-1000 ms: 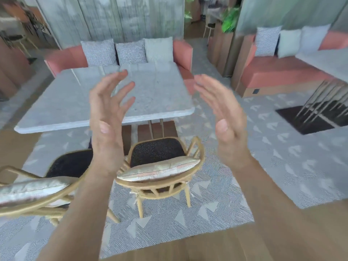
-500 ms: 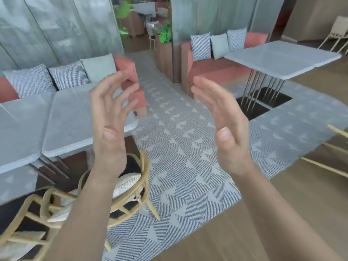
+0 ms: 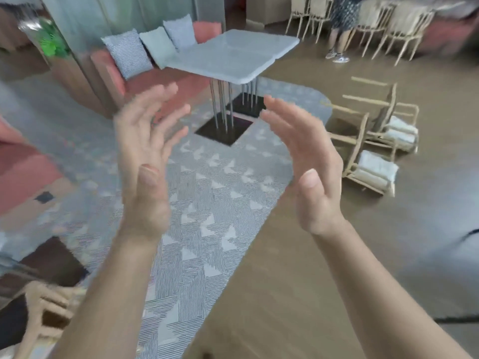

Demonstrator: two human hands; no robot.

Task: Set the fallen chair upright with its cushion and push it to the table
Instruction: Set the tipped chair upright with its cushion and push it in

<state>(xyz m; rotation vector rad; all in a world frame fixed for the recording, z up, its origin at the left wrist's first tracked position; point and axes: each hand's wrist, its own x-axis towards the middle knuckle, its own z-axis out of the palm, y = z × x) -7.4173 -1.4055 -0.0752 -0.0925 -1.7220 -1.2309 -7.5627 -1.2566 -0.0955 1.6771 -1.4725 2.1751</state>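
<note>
Two rattan chairs lie fallen on the wooden floor at the right: the nearer one [image 3: 359, 151] with a pale cushion [image 3: 377, 169], the farther one [image 3: 388, 110] with its own cushion [image 3: 400, 133]. A grey marble table [image 3: 233, 53] on thin metal legs stands left of them, over the patterned rug. My left hand [image 3: 147, 161] and my right hand [image 3: 308, 161] are raised in front of me, palms facing each other, fingers spread and holding nothing, well short of the chairs.
A coral sofa [image 3: 166, 81] with patterned pillows runs behind the table. Upright rattan chairs [image 3: 375, 27] line the far right, where a person's legs [image 3: 339, 40] stand. Another rattan chair [image 3: 44, 314] shows at the lower left. The grey rug [image 3: 207, 229] covers the floor ahead.
The view has swung right, away from the first table and its upright chairs; the second table and the two fallen chairs have come into sight. Both hands stay raised and empty.
</note>
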